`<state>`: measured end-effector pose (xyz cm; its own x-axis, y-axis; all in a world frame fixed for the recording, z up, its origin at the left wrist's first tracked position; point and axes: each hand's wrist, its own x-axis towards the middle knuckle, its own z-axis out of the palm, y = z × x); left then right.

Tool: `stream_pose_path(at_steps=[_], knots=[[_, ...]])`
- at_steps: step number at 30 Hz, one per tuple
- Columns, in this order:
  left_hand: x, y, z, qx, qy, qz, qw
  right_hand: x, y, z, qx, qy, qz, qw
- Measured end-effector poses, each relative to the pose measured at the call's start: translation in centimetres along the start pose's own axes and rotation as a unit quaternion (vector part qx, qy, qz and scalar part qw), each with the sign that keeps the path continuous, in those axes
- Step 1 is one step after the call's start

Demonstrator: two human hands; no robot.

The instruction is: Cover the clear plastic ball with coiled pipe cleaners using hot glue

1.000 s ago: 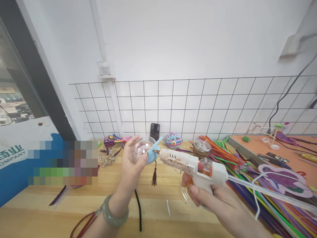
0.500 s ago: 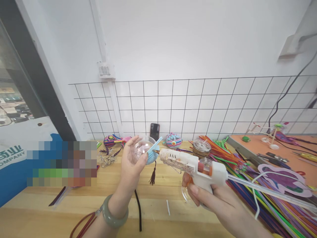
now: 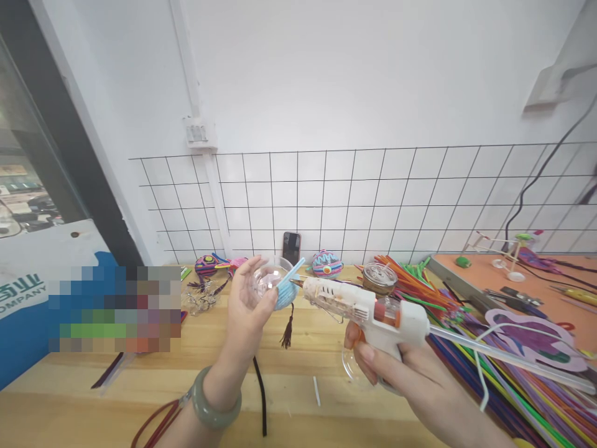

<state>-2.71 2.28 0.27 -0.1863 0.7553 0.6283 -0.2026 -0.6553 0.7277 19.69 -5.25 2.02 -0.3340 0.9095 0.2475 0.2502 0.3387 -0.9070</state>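
Note:
My left hand (image 3: pixel 249 305) grips a clear plastic half-ball (image 3: pixel 263 279), its fingers round the far side and its thumb on the near side. Light blue pipe cleaners (image 3: pixel 286 295) cover the lower right of the half-ball, and one straight piece sticks up past the thumb. Below it hangs a dark tassel (image 3: pixel 288 333). In my right hand (image 3: pixel 392 367) is a white hot glue gun (image 3: pixel 345 298), with fingers wrapped round the handle and trigger. Its nozzle points left, close to the blue covering; whether it touches I cannot tell. A clear glue stick (image 3: pixel 494 351) runs out of the back.
Bundles of coloured pipe cleaners (image 3: pixel 513 398) lie at the right, by an orange board (image 3: pixel 569 274) with tools. Along the wall stand a phone (image 3: pixel 291 246), a decorated ball (image 3: pixel 326 264) and a round clear container (image 3: pixel 380 277). A black strip (image 3: pixel 261 398) and a white stick (image 3: pixel 317 391) lie in front.
The glue gun has shifted slightly to the right, its nozzle a little away from the blue pipe cleaners. The left hand holds its place; the tassel has swung slightly.

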Motion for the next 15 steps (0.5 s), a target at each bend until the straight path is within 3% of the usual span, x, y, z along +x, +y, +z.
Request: stream_pose_path(at_steps=[7, 15], knots=[[0.1, -0.2, -0.2, -0.007, -0.006, 0.005, 1.0, 0.2, 0.0, -0.1, -0.016, 0.006, 0.0, 1.0], [0.7, 0.1, -0.5, -0.005, 0.044, -0.012, 0.999, 0.4, 1.1, 0.3, -0.105, 0.101, -0.02, 0.989]])
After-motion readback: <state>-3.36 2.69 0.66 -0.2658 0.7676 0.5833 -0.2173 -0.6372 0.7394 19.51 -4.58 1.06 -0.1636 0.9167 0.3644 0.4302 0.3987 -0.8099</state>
